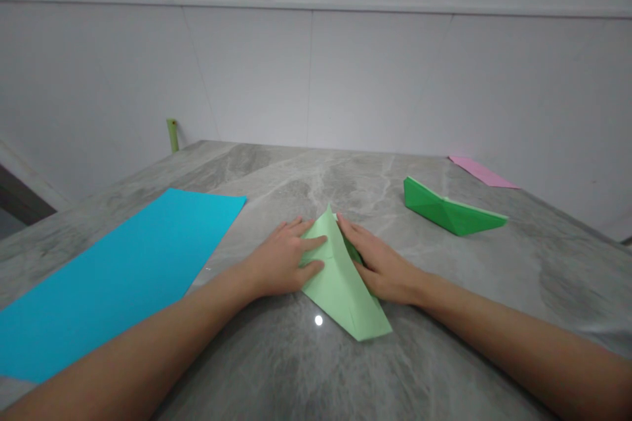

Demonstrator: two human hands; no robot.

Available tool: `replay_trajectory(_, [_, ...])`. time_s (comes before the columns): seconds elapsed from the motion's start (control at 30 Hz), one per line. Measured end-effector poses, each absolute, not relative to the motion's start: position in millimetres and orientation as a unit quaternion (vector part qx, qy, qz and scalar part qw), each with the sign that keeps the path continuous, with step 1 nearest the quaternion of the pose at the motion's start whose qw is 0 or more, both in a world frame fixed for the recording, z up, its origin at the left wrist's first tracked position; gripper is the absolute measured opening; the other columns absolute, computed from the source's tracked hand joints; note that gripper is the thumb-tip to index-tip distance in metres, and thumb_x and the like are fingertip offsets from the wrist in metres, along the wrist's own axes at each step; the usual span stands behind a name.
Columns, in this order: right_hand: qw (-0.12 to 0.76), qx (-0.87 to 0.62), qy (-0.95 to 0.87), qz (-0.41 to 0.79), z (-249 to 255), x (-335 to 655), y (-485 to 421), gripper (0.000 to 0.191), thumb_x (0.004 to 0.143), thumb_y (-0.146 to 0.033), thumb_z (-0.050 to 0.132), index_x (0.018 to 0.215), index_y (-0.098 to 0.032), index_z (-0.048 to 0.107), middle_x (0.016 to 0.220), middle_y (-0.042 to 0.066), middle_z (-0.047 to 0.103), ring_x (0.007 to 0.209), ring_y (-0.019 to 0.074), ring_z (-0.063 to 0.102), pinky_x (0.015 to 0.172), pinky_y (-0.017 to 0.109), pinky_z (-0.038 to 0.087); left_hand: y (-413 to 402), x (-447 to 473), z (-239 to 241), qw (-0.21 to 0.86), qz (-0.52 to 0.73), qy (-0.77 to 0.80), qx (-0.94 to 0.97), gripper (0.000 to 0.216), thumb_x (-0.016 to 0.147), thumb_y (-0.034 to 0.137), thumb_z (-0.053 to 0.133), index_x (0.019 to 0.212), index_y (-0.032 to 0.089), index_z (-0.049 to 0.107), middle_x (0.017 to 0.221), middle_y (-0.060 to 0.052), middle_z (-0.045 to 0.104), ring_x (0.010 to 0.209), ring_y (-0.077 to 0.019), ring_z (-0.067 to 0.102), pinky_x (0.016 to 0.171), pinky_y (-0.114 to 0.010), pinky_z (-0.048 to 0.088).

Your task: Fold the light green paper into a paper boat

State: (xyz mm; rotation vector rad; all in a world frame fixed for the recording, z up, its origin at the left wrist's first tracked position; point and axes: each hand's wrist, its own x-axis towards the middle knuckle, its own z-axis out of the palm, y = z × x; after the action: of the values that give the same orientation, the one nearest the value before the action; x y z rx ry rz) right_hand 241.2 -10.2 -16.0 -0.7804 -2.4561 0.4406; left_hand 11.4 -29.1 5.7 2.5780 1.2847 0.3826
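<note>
A light green folded paper (340, 283) lies on the grey marble table (444, 355) in front of me, pointed at its far end. My left hand (281, 260) rests flat on its left side, fingers stretched over the fold. On the paper's right edge my right hand (382, 263) presses down, fingers extended along the crease. Neither hand lifts the paper; both press it against the table.
A large cyan sheet (118, 270) lies flat at the left. A dark green folded paper boat (447, 209) sits at the right, and a pink sheet (481, 172) lies behind it by the wall. A small green post (172, 135) stands at the far left corner.
</note>
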Motion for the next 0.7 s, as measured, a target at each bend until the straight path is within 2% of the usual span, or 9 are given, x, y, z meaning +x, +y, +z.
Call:
replay_trajectory(0.23, [0.204, -0.298, -0.92, 0.154, -15.5, 241.8, -11.1, 0.065, 0.094, -0.026, 0.041, 0.15, -0.021, 0.008, 0.153, 0.013, 0.024, 0.14, 0.03, 0.021, 0.111, 0.058, 0.025, -27.6, 11.7, 4.2, 0.105, 0.102, 0.445, 0.884, 0.053, 0.089, 0.043, 0.048, 0.138, 0.024, 0.045, 0.15, -0.015, 0.031, 0.137, -0.0384, 0.025, 0.108, -0.056, 0.024])
replay_trajectory(0.47, [0.096, -0.331, -0.927, 0.146, -4.9, 238.8, -14.2, 0.058, 0.098, -0.035, 0.028, 0.15, -0.013, 0.012, 0.155, 0.01, 0.014, 0.143, 0.0256, 0.008, 0.115, 0.052, 0.015, -24.3, 11.8, 2.1, 0.093, 0.101, 0.461, 0.877, 0.054, 0.087, 0.05, 0.05, 0.134, 0.024, 0.05, 0.148, -0.014, 0.035, 0.137, -0.0357, 0.028, 0.11, -0.051, 0.026])
replay_trajectory(0.57, [0.082, -0.337, -0.928, 0.139, -0.3, 237.1, -16.7, 0.059, 0.098, -0.039, 0.025, 0.149, -0.012, 0.013, 0.155, 0.011, 0.014, 0.143, 0.026, 0.007, 0.115, 0.052, 0.015, -24.0, 12.8, 3.2, 0.093, 0.109, 0.462, 0.875, 0.054, 0.086, 0.05, 0.051, 0.133, 0.023, 0.051, 0.147, -0.014, 0.037, 0.136, -0.0338, 0.03, 0.11, -0.049, 0.027])
replay_trajectory(0.7, [0.071, -0.345, -0.928, 0.121, 3.4, 233.8, -19.8, 0.058, 0.098, -0.04, 0.025, 0.149, -0.011, 0.018, 0.154, 0.013, 0.018, 0.142, 0.0274, 0.012, 0.114, 0.053, 0.016, -23.8, 14.5, 6.0, 0.11, 0.094, 0.461, 0.875, 0.052, 0.087, 0.049, 0.051, 0.132, 0.022, 0.051, 0.147, -0.016, 0.035, 0.136, -0.0325, 0.032, 0.109, -0.053, 0.026])
